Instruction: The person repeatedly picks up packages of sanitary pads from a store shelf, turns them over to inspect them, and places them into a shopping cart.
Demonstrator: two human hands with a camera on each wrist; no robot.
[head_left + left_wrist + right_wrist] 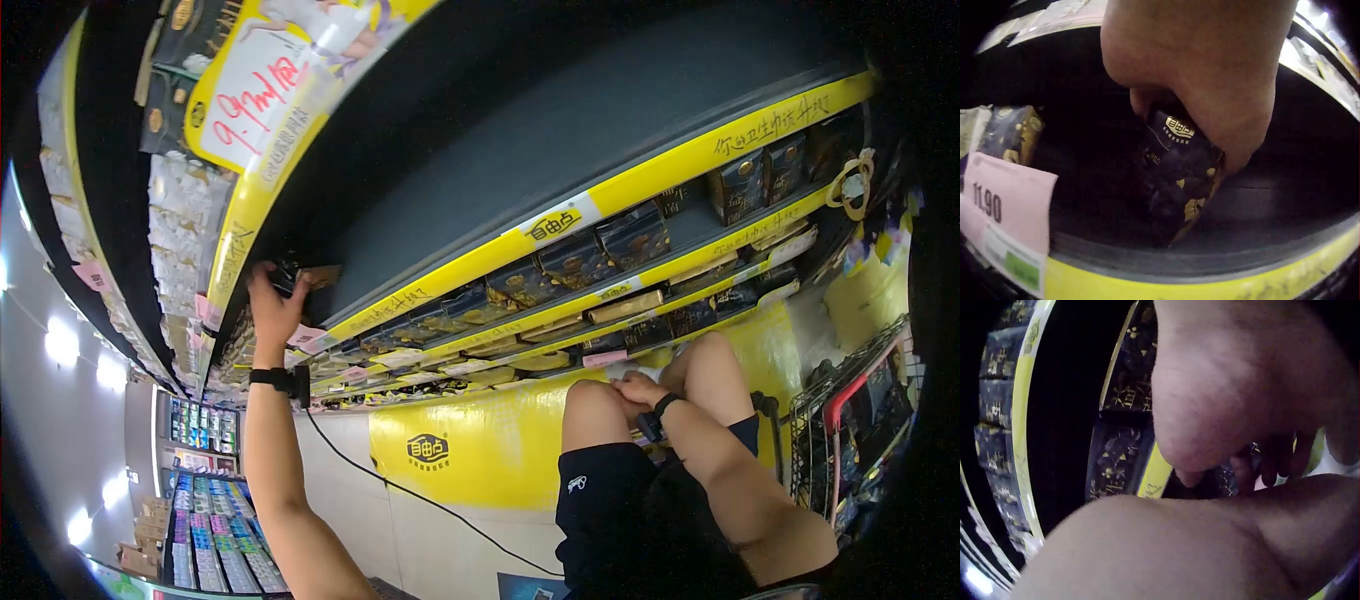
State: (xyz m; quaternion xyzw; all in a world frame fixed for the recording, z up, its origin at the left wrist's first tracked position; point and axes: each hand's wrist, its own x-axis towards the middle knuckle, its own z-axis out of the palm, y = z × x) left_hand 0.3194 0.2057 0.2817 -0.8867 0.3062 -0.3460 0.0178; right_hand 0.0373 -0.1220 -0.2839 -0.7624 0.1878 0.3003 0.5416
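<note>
In the head view my left hand point(277, 313) reaches into a dark shelf and grips a dark pack. The left wrist view shows the black pack with gold print point(1175, 169) tilted above the shelf surface, with my left hand point(1204, 81) round its upper part; most fingers are hidden behind it. My right hand point(637, 388) lies by the knees, away from the shelves, holding nothing that shows. Seen from the right wrist, the right hand point(1235, 394) is over a bare knee point(1129, 544), its fingers loosely bent.
Yellow shelf edges point(600, 200) run across, with rows of dark packs point(570, 262) on lower shelves. A pink price tag point(1007, 206) stands beside another dark pack point(1013, 134). A cart point(850, 420) is at the right. A black cable point(430, 500) hangs from the left wrist.
</note>
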